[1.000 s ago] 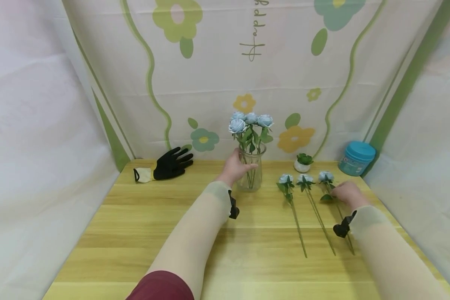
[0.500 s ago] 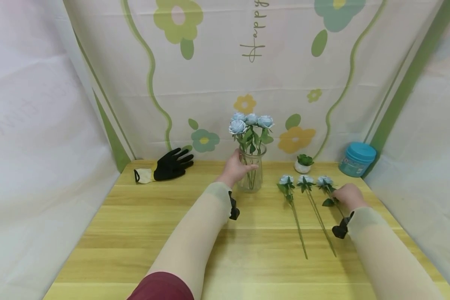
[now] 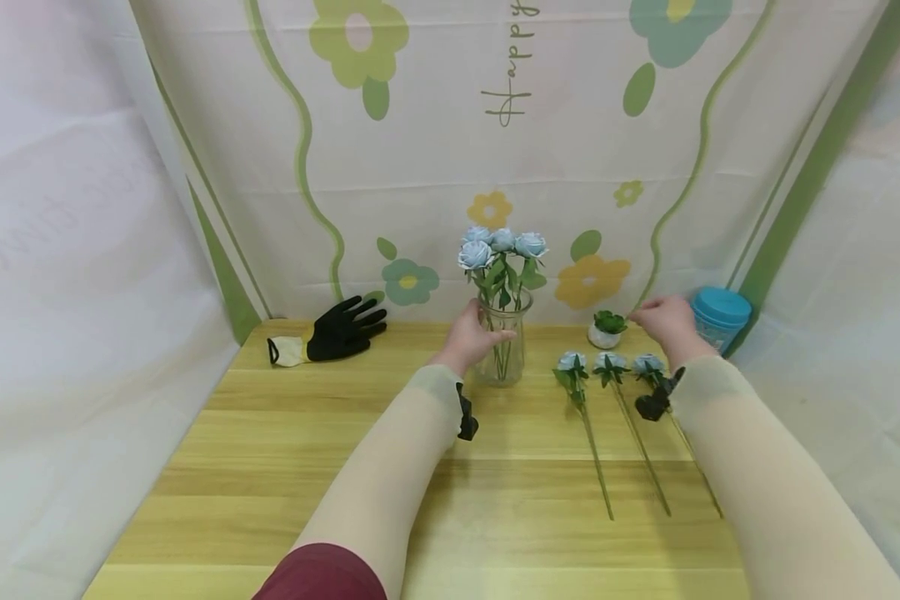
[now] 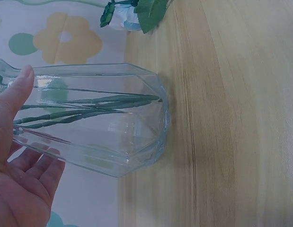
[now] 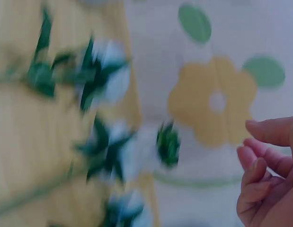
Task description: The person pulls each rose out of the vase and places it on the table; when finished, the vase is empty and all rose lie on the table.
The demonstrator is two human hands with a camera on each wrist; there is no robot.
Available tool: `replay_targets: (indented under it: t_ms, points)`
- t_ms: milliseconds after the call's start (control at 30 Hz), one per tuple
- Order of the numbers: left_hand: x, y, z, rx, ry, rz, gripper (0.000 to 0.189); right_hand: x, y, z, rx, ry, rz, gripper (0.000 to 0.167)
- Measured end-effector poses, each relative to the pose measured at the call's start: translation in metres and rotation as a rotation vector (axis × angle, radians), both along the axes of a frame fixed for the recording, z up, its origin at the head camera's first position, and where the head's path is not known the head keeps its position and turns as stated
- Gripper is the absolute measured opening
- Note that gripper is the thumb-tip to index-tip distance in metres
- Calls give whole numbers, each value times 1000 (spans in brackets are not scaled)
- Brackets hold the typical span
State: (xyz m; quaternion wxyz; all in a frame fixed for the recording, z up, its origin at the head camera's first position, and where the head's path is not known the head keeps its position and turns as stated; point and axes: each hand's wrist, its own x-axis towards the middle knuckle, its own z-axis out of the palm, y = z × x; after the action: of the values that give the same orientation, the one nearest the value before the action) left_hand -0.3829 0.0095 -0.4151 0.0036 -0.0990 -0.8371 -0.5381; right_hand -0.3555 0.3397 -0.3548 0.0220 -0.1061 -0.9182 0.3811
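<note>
My left hand [image 3: 474, 337] grips a clear glass vase [image 4: 137, 127] near its neck, thumb on one side and fingers curled round the other. Several pale blue roses [image 3: 502, 240] stand in the vase, their green stems [image 4: 89, 108] visible through the glass. Off the table, my right hand [image 3: 667, 323] hovers with loosely bent fingers and holds nothing, to the right of a small potted succulent [image 3: 606, 328]. Below it three blue roses lie side by side: a left rose [image 3: 572, 362], a middle rose [image 3: 611, 363] and a right rose [image 3: 648, 365], partly covered by my right wrist.
A blue-lidded tub [image 3: 720, 310] stands at the back right corner, partly behind my right hand. A black work glove [image 3: 345, 329] lies at the back left. A flower-printed cloth [image 3: 420, 150] hangs behind the wooden table [image 3: 285, 475].
My right hand has let go of the right rose and risen toward the back, beside the succulent. That rose's head has shifted slightly left. My left hand stays on the vase.
</note>
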Motion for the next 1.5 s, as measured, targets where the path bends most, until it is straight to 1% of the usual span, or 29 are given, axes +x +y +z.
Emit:
replay_targets:
  t_ms: [33, 133, 167, 267, 433, 600, 700, 867, 1000, 1167, 1267, 1367, 1500]
  points:
    - [0, 0, 0, -1, -2, 1, 79, -4, -11, 4, -20, 23, 19, 47]
    - [1, -1, 1, -8, -7, 4, 78, -14, -44, 9, -142, 85, 77, 42]
    - [1, -2, 2, -12, -9, 5, 77, -18, -56, 10, -182, 102, 89, 39]
    - [1, -2, 3, -20, -7, 4, 77, -24, -86, 8, -285, 139, 135, 36]
    - [-2, -2, 3, -22, 11, -3, 77, -32, -119, 1, -412, 150, 148, 39]
    - [-5, -2, 0, -48, 21, -2, 76, -37, -140, -2, -510, 122, 155, 42]
    - [-5, -1, 0, -50, 24, -5, 77, -40, -148, -2, -534, 103, 175, 45]
    - [-4, -1, 0, -33, 16, -16, 78, -44, -154, -1, -556, 58, 152, 56]
    - [-4, -1, -1, -28, 13, -11, 77, -47, -155, 0, -566, 40, 136, 58]
    - [-4, 1, -1, -24, 12, -13, 76, -48, -157, 0, -575, 43, 143, 53]
    - [-4, 2, -1, -22, 13, -11, 75, -45, -158, 1, -572, 58, 138, 47]
    - [-4, 3, -1, -31, 21, -9, 75, -41, -157, 4, -569, 94, 124, 41]
    - [-4, 2, -2, -32, 19, -5, 77, -35, -154, 15, -584, 163, 94, 28]
